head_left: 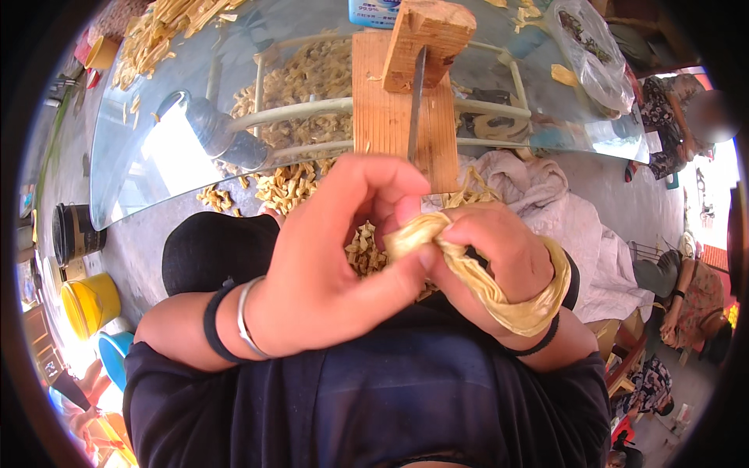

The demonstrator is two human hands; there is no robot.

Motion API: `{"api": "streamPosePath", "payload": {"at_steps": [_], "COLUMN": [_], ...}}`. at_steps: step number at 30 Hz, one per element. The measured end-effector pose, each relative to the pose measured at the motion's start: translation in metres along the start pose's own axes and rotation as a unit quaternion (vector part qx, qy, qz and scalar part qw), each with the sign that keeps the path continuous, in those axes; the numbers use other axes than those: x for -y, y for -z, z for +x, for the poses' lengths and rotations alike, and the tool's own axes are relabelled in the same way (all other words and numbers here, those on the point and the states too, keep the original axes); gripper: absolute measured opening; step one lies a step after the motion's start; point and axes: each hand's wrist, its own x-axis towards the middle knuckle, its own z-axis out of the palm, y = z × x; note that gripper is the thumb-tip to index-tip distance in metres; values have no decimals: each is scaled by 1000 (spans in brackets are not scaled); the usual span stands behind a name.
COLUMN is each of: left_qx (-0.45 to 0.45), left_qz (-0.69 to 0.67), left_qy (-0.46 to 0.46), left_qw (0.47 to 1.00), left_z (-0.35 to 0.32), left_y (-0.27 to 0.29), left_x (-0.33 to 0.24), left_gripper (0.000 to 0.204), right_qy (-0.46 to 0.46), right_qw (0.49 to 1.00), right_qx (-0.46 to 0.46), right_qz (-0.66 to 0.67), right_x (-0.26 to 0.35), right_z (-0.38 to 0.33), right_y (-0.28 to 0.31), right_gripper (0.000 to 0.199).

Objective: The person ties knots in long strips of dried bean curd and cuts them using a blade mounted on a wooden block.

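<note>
Above my lap, a long, yellow, wrinkled strip (pixel 499 312) runs between my hands, its kind unclear. It loops round the back of my right hand (pixel 495 242), whose thumb and fingers pinch it near a folded, slightly blurred end. My left hand (pixel 328 249) closes on that end, thumb against fingers; its fingertips are partly hidden. Just beyond my hands lies a wooden board (pixel 433 156), with a wooden block (pixel 427 43) at its far end and a narrow metal blade (pixel 417 109) slanting down from the block.
Long pale strips (pixel 168 39) are heaped on the glass table (pixel 304 109) at far left. Small knotted yellow pieces (pixel 292 183) lie below its edge. A clear plastic bag (pixel 593 54) rests at far right, and a pale cloth (pixel 577 234) nearer. A yellow bucket (pixel 90 304) stands left; other people sit right.
</note>
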Motion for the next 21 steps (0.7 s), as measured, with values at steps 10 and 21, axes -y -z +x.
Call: {"api": "streamPosePath", "payload": {"at_steps": [10, 21], "left_qx": [85, 37], "left_qz": [97, 87], "left_qy": [-102, -89], "left_qw": [986, 992], "left_z": [6, -1], "left_y": [13, 20], "left_x": [14, -9], "left_gripper": [19, 14], "right_qy": [37, 27], "right_qw": [992, 998], "right_qx": [2, 60], "right_qz": [117, -20], "right_x": [-5, -13], "right_z": [-3, 12], "right_y": [4, 9], "right_gripper": [44, 23]}}
